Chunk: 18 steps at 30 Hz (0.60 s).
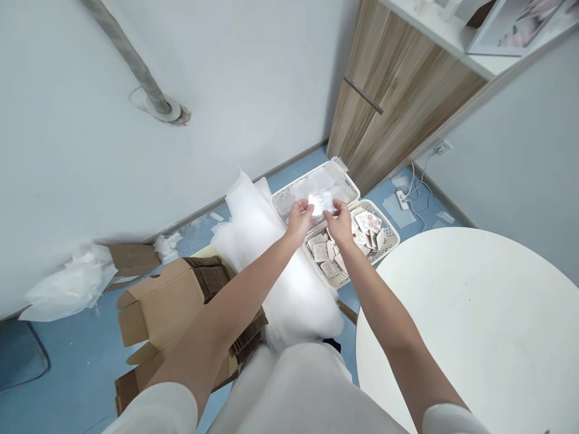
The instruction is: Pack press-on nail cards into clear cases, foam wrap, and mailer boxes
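Between both hands is a small clear plastic bag (321,203), shiny and held flat. My left hand (300,223) pinches its left edge, and my right hand (339,223) pinches the right edge. Right behind the hands lies a white basket (289,182) with clear plastic bags in it. Below and to the right of my right hand is a second white basket (396,237), full of small printed cards (329,268). My forearms hide part of this basket. Whether anything is inside the held bag, I cannot tell.
White foam sheets (262,241) are piled beside the baskets. Flattened cardboard boxes (174,298) stand at the left. A round white table (470,325) fills the lower right. Behind the baskets is a wooden cabinet (384,102); a power strip (401,199) with cables lies on the floor.
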Available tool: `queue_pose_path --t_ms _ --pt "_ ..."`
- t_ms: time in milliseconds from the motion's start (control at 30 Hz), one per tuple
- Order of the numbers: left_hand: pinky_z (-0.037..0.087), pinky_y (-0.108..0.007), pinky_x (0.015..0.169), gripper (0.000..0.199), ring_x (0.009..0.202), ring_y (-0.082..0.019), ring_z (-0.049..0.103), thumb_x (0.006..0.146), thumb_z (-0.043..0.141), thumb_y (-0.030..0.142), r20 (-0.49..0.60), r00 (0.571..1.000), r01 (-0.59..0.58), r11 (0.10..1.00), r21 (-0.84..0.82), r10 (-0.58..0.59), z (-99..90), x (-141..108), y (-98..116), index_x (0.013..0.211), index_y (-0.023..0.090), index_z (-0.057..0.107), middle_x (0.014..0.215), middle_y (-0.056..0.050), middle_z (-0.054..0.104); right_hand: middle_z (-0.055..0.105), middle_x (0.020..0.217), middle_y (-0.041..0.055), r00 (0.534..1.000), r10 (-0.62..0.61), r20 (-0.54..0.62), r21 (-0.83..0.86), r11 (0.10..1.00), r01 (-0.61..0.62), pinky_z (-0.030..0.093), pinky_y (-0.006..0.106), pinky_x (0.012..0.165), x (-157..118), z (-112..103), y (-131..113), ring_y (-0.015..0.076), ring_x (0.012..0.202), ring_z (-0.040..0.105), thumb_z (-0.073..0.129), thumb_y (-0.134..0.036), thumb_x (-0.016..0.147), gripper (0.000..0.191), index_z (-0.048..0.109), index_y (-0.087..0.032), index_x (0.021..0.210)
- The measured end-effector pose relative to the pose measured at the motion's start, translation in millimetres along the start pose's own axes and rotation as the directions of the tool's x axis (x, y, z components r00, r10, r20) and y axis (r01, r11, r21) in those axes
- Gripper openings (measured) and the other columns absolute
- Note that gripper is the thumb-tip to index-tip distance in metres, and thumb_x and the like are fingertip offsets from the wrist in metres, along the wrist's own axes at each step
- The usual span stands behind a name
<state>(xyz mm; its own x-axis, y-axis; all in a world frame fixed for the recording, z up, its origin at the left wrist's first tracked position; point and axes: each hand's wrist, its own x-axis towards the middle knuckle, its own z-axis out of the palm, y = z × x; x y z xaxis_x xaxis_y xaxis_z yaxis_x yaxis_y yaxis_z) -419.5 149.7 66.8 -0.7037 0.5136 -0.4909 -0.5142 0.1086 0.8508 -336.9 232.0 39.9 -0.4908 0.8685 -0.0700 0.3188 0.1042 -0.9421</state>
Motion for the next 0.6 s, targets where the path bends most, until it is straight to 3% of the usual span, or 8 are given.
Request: queue_pose_path --t_ms 200,300,400,500,600 --pt "0.047 -0.028 0.064 0.034 0.068 -0.011 0.057 0.064 0.064 0.02 0.138 0.99 0.012 1.0 0.006 -0.012 -39.5 -70 -10 0.094 0.018 0.047 0.08 -0.002 0.058 0.055 0.099 0.0056 0.999 0.028 -0.019 0.14 0.99 -0.025 0.043 0.031 0.07 -96 -18 -15 0.0141 0.075 0.05 0.057 -0.033 0.069 0.036 0.048 -0.02 0.102" --pt "0.046 -0.027 0.063 0.039 0.064 -0.01 0.058 0.062 0.065 0.021 0.215 0.977 -0.008 0.999 0.033 0.001 -57.0 -105 -18 0.095 0.018 0.046 0.073 0.0 0.059 0.055 0.1 0.0064 0.998 0.023 -0.057 0.089 0.996 -0.018 0.044 0.032 0.067 -147 -32 -19 0.0156 0.077 0.051 0.058 -0.036 0.069 0.038 0.048 -0.021 0.103" --pt "0.045 -0.025 0.062 0.041 0.06 -0.009 0.056 0.06 0.067 0.022 0.27 0.958 -0.12 0.99 0.075 0.096 -68.0 -141 -32 0.094 0.017 0.047 0.068 0.002 0.058 0.052 0.106 0.008 0.986 -0.052 -0.156 -0.019 0.999 0.05 0.044 0.033 0.07 -199 -45 -21 0.0184 0.088 0.051 0.057 -0.037 0.07 0.039 0.047 -0.022 0.105" --pt "0.045 -0.023 0.062 0.041 0.06 -0.008 0.054 0.058 0.069 0.022 0.357 0.914 -0.245 0.963 0.113 0.191 -73.5 -180 -50 0.094 0.015 0.05 0.069 0.002 0.057 0.047 0.113 0.0092 0.972 -0.097 -0.216 -0.019 0.995 0.096 0.044 0.034 0.076 -250 -52 -18 0.0205 0.104 0.046 0.054 -0.039 0.074 0.033 0.048 -0.023 0.102" --pt "0.045 -0.023 0.062 0.046 0.062 -0.008 0.053 0.059 0.07 0.022 0.495 0.847 -0.301 0.942 0.147 0.194 -75.2 -215 -68 0.101 0.015 0.052 0.072 0.001 0.057 0.044 0.119 0.0089 0.973 -0.002 -0.231 0.17 0.985 0.042 0.044 0.034 0.079 -291 -57 -12 0.0203 0.11 0.044 0.051 -0.043 0.076 0.03 0.048 -0.023 0.099"
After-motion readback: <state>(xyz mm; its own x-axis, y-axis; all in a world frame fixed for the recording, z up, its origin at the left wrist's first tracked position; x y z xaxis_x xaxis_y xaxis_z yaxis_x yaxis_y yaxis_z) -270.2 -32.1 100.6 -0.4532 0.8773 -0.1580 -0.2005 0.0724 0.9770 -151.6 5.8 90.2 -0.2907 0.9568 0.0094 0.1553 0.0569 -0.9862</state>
